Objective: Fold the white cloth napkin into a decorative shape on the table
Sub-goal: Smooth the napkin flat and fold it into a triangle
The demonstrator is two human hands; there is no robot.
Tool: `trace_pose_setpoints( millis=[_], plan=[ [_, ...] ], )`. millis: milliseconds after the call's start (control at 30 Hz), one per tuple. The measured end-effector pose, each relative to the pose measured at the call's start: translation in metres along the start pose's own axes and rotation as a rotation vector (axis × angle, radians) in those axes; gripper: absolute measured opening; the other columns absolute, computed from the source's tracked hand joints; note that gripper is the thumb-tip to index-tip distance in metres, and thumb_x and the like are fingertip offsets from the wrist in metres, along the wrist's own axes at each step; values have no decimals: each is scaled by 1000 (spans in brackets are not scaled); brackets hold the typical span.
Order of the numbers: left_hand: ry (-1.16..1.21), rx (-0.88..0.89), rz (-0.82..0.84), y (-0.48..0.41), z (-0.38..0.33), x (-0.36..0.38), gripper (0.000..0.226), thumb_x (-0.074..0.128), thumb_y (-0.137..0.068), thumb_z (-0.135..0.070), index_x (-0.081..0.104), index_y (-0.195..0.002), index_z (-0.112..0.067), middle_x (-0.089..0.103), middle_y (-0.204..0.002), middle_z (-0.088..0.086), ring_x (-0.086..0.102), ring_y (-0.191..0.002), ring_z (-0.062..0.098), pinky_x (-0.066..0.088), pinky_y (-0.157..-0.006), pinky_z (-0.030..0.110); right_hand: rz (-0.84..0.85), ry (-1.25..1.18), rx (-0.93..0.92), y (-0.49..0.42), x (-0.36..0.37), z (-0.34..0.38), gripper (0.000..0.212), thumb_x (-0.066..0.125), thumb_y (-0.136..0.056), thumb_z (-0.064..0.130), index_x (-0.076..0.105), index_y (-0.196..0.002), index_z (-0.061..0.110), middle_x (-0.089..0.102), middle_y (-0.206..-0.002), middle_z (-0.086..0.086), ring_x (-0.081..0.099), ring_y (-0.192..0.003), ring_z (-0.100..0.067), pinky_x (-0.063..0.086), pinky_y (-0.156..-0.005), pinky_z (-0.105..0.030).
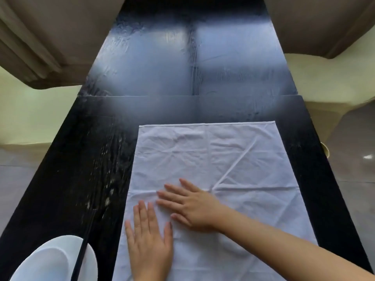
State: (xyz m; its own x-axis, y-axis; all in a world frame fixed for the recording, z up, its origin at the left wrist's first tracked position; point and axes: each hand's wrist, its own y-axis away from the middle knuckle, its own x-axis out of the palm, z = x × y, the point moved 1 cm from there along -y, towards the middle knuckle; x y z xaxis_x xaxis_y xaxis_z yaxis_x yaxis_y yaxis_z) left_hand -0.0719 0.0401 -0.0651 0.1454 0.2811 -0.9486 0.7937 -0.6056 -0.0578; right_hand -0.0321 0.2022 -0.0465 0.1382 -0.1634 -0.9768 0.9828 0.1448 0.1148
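Napkin [213, 159]: white cloth, spread open and flat, heavily creased; one sharp crease runs diagonally toward the far right from beside my right hand.
Where it lies: on the near right part of the black table [81, 159]. Its far hem runs straight across the tabletop and its near end leaves the bottom of the view.
Left hand [150, 244]: palm down on the near left part of the cloth, fingers straight and close together, pointing away from me. It presses flat and grips nothing.
Right hand [192, 207]: reaching in from the near right, palm down just beyond my left hand. The fingers are straight and slightly spread, pointing far-left, and it lies flat on the cloth and holds nothing.
Thumbs: the two lie close together; I cannot tell whether they touch.
Plate [50, 260]: white, at the table's near left corner, left of the napkin and apart from it, cut off by the frame edge.
Black stick [81, 250]: thin, lying across the plate's right side.
Tabletop: glossy, with pale light reflected on the far half and a seam crossing it beyond the napkin.
Surroundings: beige draped furniture [40, 47] far left and far right, with pale floor [355, 159] to the right.
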Motion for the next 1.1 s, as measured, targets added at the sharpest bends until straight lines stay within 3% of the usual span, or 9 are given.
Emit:
trace_pose_setpoints(
  millis=[167,333,533,600,700,767,867,967,1100],
  plan=[
    [-39,-26,74,2,-4,-3,71,6,-93,-53,26,-139,-4,31,-148,15,-5,-143,8,10,-112,44,1,-15,133,-22,3,-41,51,27,-97,48,15,-145,40,11,-157,10,2,-146,-20,-13,-114,-47],
    [-22,-29,58,23,12,-6,66,8,-93,-54,7,-146,-15,8,-153,2,-1,-143,11,8,-114,40,-59,17,394,-59,-12,-110,53,24,-95,50,13,-146,39,11,-158,10,4,-146,-18,-4,-117,-50],
    [-33,-28,41,26,12,-10,66,8,-92,-54,7,-145,-13,6,-152,3,0,-144,13,12,-113,42,-37,-2,556,-79,-32,-137,53,19,-98,44,7,-148,31,3,-159,8,-2,-146,-17,-6,-118,-47],
    [-34,-27,50,26,12,-9,67,9,-92,-54,9,-144,-12,6,-152,3,1,-143,14,13,-113,43,-50,21,416,-83,-31,-98,54,19,-98,44,8,-148,28,4,-159,5,-2,-147,-19,-8,-117,-47],
    [-26,-24,41,25,14,-7,68,11,-92,-53,14,-143,-7,3,-154,0,0,-144,13,12,-113,42,-17,-37,-80,-76,-9,-3,53,17,-96,45,20,-146,29,18,-157,4,8,-146,-20,-4,-116,-49],
    [-44,-23,48,26,15,-6,68,11,-93,-52,14,-144,-6,6,-156,2,2,-144,14,12,-114,42,53,-63,-195,-73,5,24,50,22,-98,44,21,-146,33,19,-157,6,7,-146,-18,-5,-118,-47],
    [-66,-49,83,27,14,-6,71,13,-93,-51,26,-141,-2,31,-149,14,12,-142,21,17,-111,46,25,-12,18,-98,2,-13,51,26,-98,44,12,-147,35,9,-158,7,1,-146,-20,-8,-117,-43],
    [-88,-47,115,30,13,-9,69,21,-92,-50,30,-140,0,28,-149,16,17,-140,26,16,-110,47,-14,14,249,-128,-13,-71,54,23,-98,46,9,-148,33,6,-159,5,2,-147,-20,-4,-117,-46],
    [-112,-60,138,30,11,-12,71,31,-87,-47,25,-143,-2,21,-152,15,15,-141,25,13,-111,47,-53,-3,386,-149,-20,-116,55,19,-97,48,10,-148,29,7,-159,6,3,-146,-14,-1,-119,-43]
  ],
)
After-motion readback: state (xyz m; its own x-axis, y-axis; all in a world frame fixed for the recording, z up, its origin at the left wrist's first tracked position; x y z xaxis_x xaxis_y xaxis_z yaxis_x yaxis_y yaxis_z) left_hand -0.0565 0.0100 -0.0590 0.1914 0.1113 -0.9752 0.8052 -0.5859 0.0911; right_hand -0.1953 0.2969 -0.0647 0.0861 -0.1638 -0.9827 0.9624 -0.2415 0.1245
